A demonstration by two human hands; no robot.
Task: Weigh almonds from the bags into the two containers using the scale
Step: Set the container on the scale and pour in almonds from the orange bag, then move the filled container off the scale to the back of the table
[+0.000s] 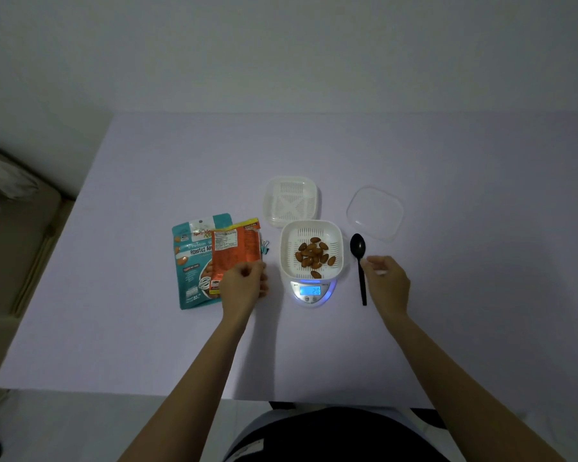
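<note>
**Almonds on the scale, between the hands**

Almonds [311, 254] lie in a white container [339, 236] on the scale [311, 294], between the two hands; its display reads 20. The left hand [244, 285] grips the lower part of an orange bag [236, 250], which overlaps a teal bag [189, 261]. The right hand [386, 281], fingers loosely curled, holds nothing, just beside a black spoon [358, 250]. Beyond the hands sit a second container [269, 205] and a clear lid [374, 213].

Part-hidden: teal bag [191, 261], rt side under orange bag [236, 250]; orange bag, lower end behind left hand [244, 285]. Label print [224, 241]: too sm. to read.
</note>
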